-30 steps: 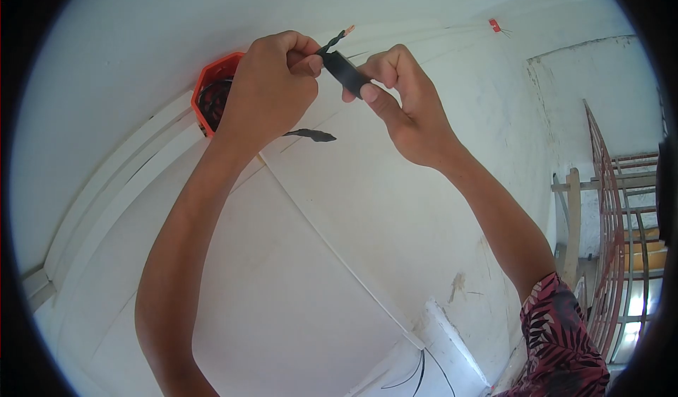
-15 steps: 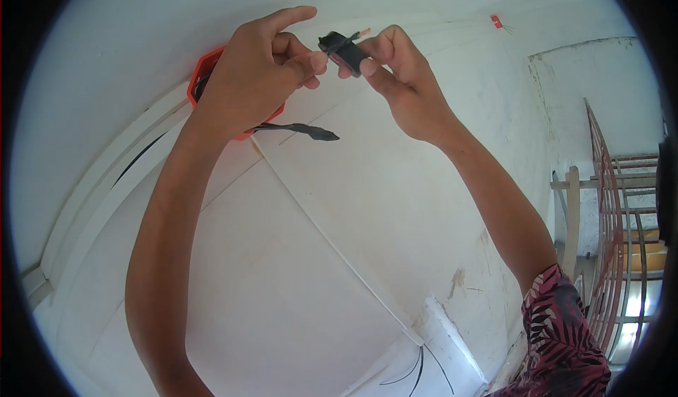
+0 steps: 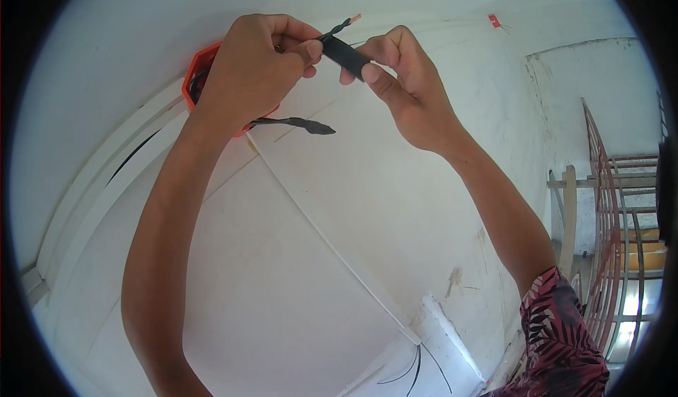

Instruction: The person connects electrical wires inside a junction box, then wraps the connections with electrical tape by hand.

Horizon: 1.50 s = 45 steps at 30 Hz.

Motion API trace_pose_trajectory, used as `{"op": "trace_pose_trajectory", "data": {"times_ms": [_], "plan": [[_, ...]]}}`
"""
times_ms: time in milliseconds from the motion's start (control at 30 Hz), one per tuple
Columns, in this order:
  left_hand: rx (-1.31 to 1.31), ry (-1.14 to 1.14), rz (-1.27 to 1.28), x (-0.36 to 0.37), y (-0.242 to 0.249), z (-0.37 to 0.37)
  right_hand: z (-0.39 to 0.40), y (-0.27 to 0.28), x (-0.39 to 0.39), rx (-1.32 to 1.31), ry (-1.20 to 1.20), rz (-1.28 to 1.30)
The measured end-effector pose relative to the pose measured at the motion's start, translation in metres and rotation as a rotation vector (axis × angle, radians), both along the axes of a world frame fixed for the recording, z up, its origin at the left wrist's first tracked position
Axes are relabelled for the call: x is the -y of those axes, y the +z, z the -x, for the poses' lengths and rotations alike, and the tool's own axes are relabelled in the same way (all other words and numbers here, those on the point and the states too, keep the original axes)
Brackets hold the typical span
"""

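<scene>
My left hand is closed in a pinch around a pair of twisted black wires, whose bare copper tips point up and right. From its fingertips a wide band of black electrical tape runs across to my right hand. The right thumb and fingers grip the far end of that tape. Behind my left wrist sits an orange-red electrical box, partly hidden by the hand. A taped black wire end sticks out of it to the right, below both hands.
White wall and ceiling surfaces surround the hands, with a thin white strip running down to loose black wires. A small red box with wires is at upper right. Metal bars and a wooden post stand at right.
The black tape now shows as a flat band stretched between my hands. The left fingers have closed in, and the copper-tipped wires have turned to point more steeply upward.
</scene>
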<state>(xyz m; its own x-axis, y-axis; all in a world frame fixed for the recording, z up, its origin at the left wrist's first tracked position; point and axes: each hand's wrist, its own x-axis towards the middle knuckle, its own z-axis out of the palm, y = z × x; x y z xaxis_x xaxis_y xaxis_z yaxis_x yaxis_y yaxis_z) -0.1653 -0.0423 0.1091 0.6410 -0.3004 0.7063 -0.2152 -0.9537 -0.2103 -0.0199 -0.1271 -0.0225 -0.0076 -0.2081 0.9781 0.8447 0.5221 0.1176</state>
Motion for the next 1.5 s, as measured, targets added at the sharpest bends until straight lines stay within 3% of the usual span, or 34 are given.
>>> {"op": "trace_pose_trajectory", "data": {"times_ms": [267, 433, 633, 1067, 1200, 1267, 1400, 1467, 1500], "plan": [[0.020, -0.102, 0.041, -0.011, -0.003, -0.004, 0.008, -0.014, 0.005, 0.033, -0.090, -0.006], [-0.038, -0.114, 0.006, -0.012, -0.006, 0.002, -0.012, -0.006, -0.005, -0.271, -0.183, 0.132], [-0.050, -0.067, -0.019, -0.007, -0.002, 0.007, -0.003, -0.001, -0.003, -0.074, -0.044, 0.041], [-0.030, -0.171, -0.012, -0.022, -0.006, -0.004, -0.007, -0.010, -0.002, -0.044, -0.025, 0.061], [0.145, -0.070, -0.041, -0.019, -0.020, -0.009, 0.003, -0.019, -0.002, -0.057, 0.092, 0.050], [0.273, -0.067, -0.253, -0.022, -0.025, -0.014, 0.012, -0.025, 0.001, -0.067, 0.139, 0.039], [0.288, -0.052, -0.372, -0.030, -0.025, -0.023, 0.018, -0.011, 0.019, -0.047, 0.267, 0.024], [0.136, 0.020, -0.394, -0.028, -0.024, -0.019, -0.002, 0.017, 0.023, -0.015, 0.312, -0.015], [0.134, 0.014, -0.395, -0.023, -0.024, -0.016, -0.013, 0.041, 0.023, 0.051, 0.466, 0.036]]}}
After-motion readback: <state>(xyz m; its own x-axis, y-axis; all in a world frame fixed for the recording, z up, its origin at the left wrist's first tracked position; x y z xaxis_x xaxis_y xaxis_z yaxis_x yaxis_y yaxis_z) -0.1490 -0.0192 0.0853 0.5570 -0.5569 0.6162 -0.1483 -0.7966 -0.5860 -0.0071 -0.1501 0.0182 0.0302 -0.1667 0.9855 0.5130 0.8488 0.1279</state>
